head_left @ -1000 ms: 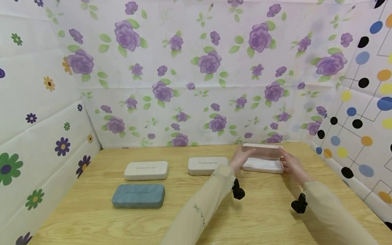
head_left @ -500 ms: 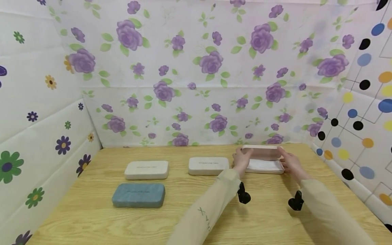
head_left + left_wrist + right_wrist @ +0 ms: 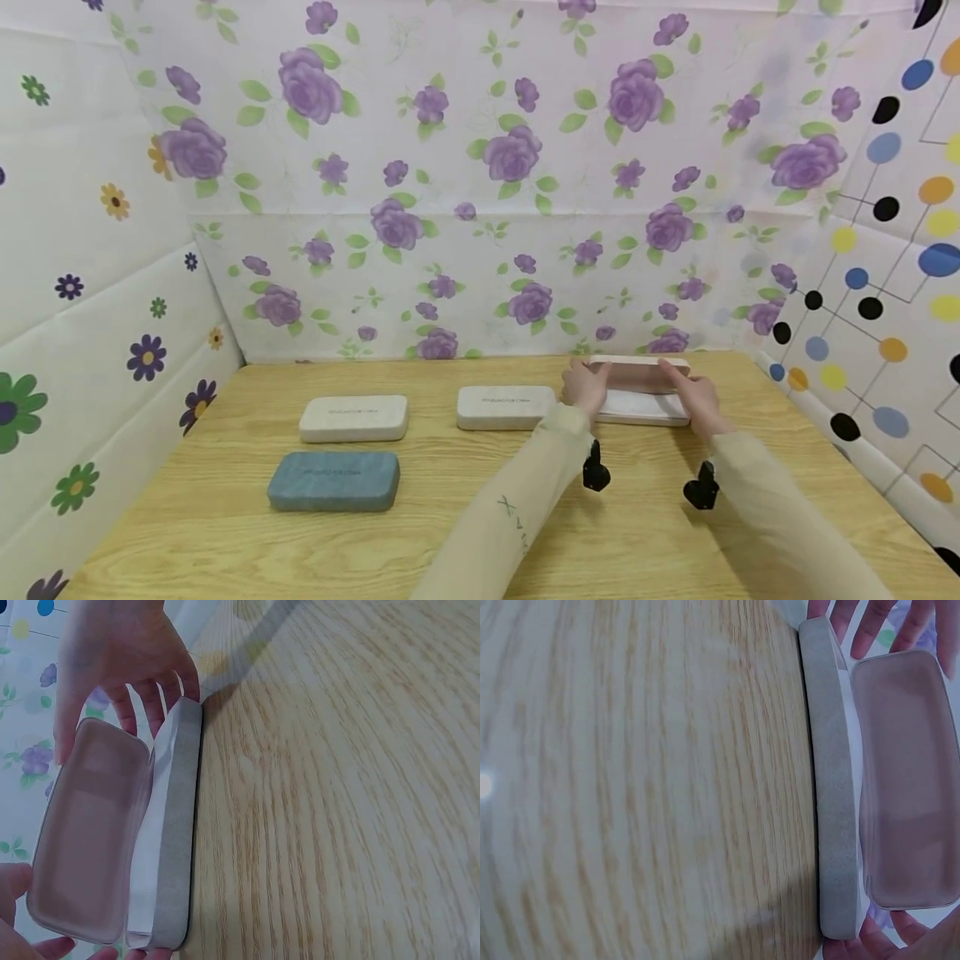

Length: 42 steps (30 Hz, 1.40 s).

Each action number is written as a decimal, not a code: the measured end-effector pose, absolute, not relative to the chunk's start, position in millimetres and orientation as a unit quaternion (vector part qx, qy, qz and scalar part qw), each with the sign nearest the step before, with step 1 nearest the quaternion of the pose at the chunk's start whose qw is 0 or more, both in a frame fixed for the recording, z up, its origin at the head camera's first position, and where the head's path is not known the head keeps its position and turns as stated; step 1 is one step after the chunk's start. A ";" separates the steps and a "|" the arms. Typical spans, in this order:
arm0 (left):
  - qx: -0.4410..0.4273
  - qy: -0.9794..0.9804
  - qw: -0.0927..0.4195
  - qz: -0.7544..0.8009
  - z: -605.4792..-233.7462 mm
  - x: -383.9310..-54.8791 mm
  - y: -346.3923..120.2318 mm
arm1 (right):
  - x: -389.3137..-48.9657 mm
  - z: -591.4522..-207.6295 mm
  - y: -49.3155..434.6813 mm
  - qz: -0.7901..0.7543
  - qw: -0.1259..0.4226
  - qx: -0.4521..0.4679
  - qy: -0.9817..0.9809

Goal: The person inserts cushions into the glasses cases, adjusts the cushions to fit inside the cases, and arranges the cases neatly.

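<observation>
An open glasses case (image 3: 645, 406) with a pinkish lining sits at the back right of the table, its lid raised. White cloth or paper (image 3: 146, 870) lies in its base. My left hand (image 3: 584, 388) holds the case's left end, thumb at the lid's rim and fingers by the base. At the opposite end my right hand (image 3: 697, 402) grips likewise, its thumb on the lid's top edge. In the left wrist view, fingers of both hands touch the ends of the case. The lid's outer face is hidden.
A closed white case (image 3: 506, 408) lies just left of the open one. Farther left are another white case (image 3: 354, 418) and a blue case (image 3: 334, 482) in front of it. Floral sheeting (image 3: 480, 183) rises behind the wooden table (image 3: 300, 550).
My left hand has drawn back to the case's left end, and my right hand has shifted slightly left. The lid stays raised; the other cases have not moved.
</observation>
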<state>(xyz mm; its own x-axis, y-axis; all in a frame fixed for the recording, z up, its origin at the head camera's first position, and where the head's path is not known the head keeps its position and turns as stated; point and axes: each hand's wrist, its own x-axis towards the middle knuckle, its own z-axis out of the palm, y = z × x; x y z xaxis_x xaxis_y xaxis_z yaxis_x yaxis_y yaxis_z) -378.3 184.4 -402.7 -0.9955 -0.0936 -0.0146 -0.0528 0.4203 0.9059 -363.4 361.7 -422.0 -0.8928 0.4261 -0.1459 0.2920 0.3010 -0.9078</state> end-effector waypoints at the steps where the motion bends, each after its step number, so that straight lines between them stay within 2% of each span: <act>1: 0.043 -0.847 0.025 -0.529 -403.3 -378.8 184.5 | -363.2 -422.3 361.5 0.548 0.064 -0.224 -0.803; 4: 0.046 -0.853 0.033 -0.518 -404.7 -381.4 184.8 | -363.3 -422.9 361.3 0.554 0.062 -0.220 -0.801; 9: 0.049 -0.841 0.014 -0.538 -402.7 -384.8 181.0 | -364.3 -421.7 361.3 0.560 0.057 -0.215 -0.798; 15: 0.040 -0.838 0.016 -0.544 -406.1 -391.4 176.8 | -363.6 -416.8 358.8 0.566 0.055 -0.211 -0.795; 25: 0.021 -0.799 -0.005 -0.602 -404.6 -383.7 173.1 | -356.5 -418.7 365.2 0.571 0.038 -0.173 -0.802; 34: 0.023 -0.788 0.027 -0.615 -411.9 -376.9 176.5 | -346.2 -419.2 369.9 0.552 0.049 -0.156 -0.818; 42: 0.021 -0.786 0.045 -0.616 -416.2 -371.2 175.9 | -346.5 -423.1 375.6 0.569 0.032 -0.152 -0.808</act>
